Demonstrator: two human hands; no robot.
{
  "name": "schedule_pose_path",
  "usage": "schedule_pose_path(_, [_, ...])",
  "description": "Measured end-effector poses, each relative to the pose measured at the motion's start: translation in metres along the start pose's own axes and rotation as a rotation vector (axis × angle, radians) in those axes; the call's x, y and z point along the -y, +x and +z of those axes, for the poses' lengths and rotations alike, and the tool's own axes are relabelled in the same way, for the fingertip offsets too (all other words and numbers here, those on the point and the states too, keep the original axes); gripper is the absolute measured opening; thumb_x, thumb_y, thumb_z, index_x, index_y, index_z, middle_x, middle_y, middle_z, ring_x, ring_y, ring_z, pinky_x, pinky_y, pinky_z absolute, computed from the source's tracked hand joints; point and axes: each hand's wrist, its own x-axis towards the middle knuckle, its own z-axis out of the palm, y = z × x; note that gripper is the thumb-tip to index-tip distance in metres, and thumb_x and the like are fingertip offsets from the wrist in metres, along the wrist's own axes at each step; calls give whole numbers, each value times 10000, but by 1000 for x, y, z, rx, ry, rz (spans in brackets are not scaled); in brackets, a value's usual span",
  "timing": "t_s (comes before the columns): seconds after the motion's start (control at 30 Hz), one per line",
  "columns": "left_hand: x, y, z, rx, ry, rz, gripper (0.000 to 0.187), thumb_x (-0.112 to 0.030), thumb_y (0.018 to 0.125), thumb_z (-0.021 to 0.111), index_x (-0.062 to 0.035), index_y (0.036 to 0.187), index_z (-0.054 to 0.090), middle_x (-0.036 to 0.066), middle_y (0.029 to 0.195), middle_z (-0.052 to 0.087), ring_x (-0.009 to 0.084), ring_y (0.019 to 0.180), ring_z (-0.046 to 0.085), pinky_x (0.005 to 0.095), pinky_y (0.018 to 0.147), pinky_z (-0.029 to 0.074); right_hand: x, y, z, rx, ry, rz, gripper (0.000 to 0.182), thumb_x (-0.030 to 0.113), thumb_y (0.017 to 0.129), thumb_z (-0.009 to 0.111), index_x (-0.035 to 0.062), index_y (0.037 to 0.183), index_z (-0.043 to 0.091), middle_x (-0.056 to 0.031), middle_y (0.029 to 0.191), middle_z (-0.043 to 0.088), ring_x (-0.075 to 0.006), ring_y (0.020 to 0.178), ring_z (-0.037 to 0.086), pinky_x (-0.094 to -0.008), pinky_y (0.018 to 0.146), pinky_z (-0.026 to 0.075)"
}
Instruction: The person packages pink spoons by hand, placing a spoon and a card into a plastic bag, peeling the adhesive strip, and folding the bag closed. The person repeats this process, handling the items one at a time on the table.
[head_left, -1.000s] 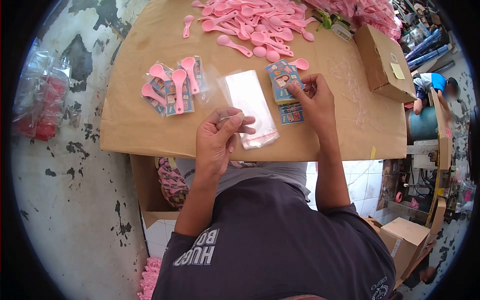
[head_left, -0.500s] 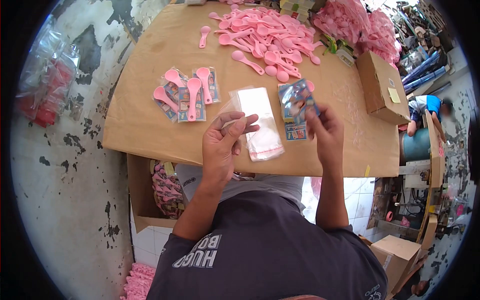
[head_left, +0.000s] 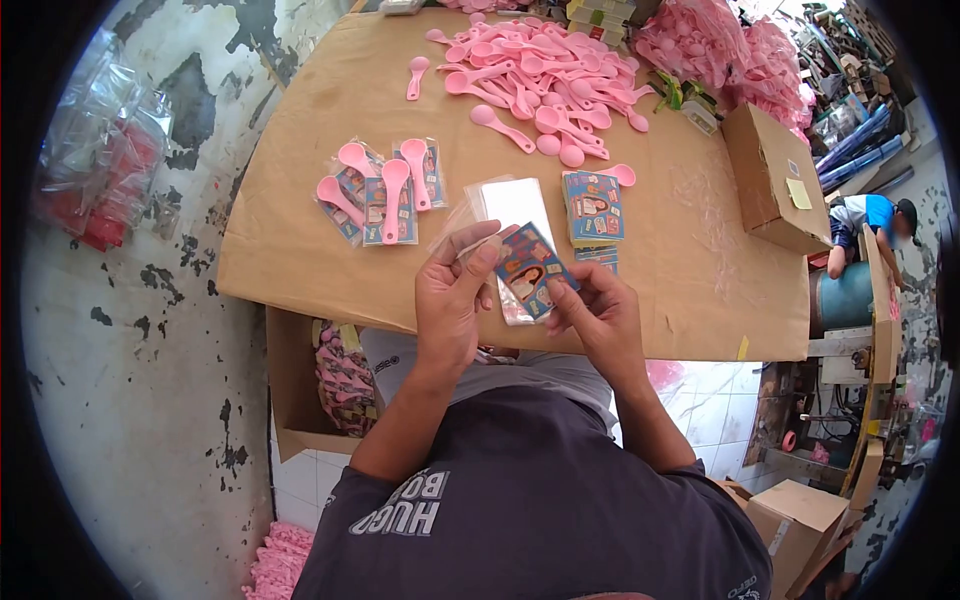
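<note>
My right hand (head_left: 603, 322) pinches a blue printed card (head_left: 532, 275) by its lower right corner, above a pile of clear plastic bags (head_left: 518, 205). At the card's upper left edge, my left hand (head_left: 452, 290) has its thumb and fingers closed on a thin clear bag (head_left: 462, 222), partly hidden by the fingers. A stack of the same cards (head_left: 594, 205) lies just beyond my right hand, with a pink spoon (head_left: 622, 175) beside it. To the left lie several pink spoons (head_left: 395, 195) on bagged cards.
A big heap of pink spoons (head_left: 540, 75) covers the table's far side. On the right stand a cardboard box (head_left: 770, 180) and pink bundles in plastic (head_left: 700, 45). Another person (head_left: 870, 220) is at the far right. An open carton (head_left: 290, 400) sits below the table's left edge.
My right hand has brought the card from the stack leftward and nearer to me, up to my left hand. The left hand has barely moved.
</note>
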Motion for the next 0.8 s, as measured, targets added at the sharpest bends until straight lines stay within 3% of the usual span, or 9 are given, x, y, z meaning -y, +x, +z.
schedule_pose_path(0.2, [0, -3, 10, 23, 104, -35, 301, -156, 982, 706, -2, 1237, 667, 50, 983, 759, -5, 729, 617, 163, 531, 410, 4, 3, -13, 115, -1, 59, 203, 133, 989, 692, -34, 1096, 649, -48, 789, 683, -106, 664, 675, -242, 610, 576])
schedule_pose_path(0.33, [6, -6, 11, 54, 94, -10, 302, -156, 980, 710, -8, 1240, 668, 45, 982, 763, -4, 766, 637, 161, 536, 411, 7, 7, -12, 2, 132, 35, 228, 123, 981, 700, -30, 1132, 623, -72, 861, 699, -118, 746, 707, -240, 631, 579])
schedule_pose_path(0.53, [4, -9, 20, 48, 95, -31, 356, -139, 979, 709, -5, 1301, 637, 43, 1046, 757, 5, 822, 658, 160, 561, 425, 4, 11, -7, 35, 112, -4, 184, 104, 982, 692, -4, 1103, 607, -58, 895, 683, -105, 791, 695, -232, 644, 570])
schedule_pose_path(0.6, [7, -9, 20, 103, 38, -10, 370, -111, 986, 687, 16, 1323, 603, 74, 1124, 737, 90, 969, 687, 213, 759, 515, 5, 15, 10, 13, 94, -63, 179, 108, 982, 693, -1, 1095, 607, -46, 889, 675, -93, 796, 680, -228, 654, 562])
schedule_pose_path(0.63, [5, -10, 21, 105, 34, -4, 370, -111, 986, 687, 16, 1323, 603, 74, 1124, 737, 90, 969, 687, 213, 759, 515, 6, 17, 15, -4, 82, -121, 174, 112, 983, 693, 1, 1087, 607, -34, 883, 667, -81, 802, 665, -224, 665, 554])
schedule_pose_path(0.67, [2, -11, 22, 102, 29, 9, 387, -105, 988, 681, 17, 1343, 588, 88, 1204, 710, 102, 1019, 675, 238, 837, 517, 4, 19, 17, 1, 78, -125, 174, 112, 983, 693, 1, 1087, 607, -34, 883, 667, -81, 802, 665, -224, 665, 554])
schedule_pose_path(0.7, [0, -12, 22, 96, 24, 23, 405, -100, 990, 676, 18, 1363, 573, 103, 1285, 683, 114, 1070, 663, 263, 916, 519, -1, 22, 18, -17, -25, -164, 173, 123, 985, 696, 3, 1075, 609, -23, 889, 661, -73, 806, 653, -225, 680, 550])
schedule_pose_path(0.73, [0, -12, 21, 90, 20, 30, 405, -100, 990, 676, 18, 1363, 573, 103, 1285, 683, 114, 1070, 663, 263, 916, 519, -3, 24, 20, -33, -127, -203, 173, 133, 986, 698, 5, 1064, 611, -12, 894, 654, -65, 810, 640, -225, 695, 546])
schedule_pose_path(0.8, [2, -12, 18, 73, 7, 69, 430, -92, 985, 678, 5, 1387, 558, 112, 1422, 599, 121, 1133, 639, 293, 995, 502, -3, 26, 26, -13, -96, -198, 187, 142, 986, 700, -2, 1072, 617, -19, 920, 667, -66, 824, 643, -228, 707, 544])
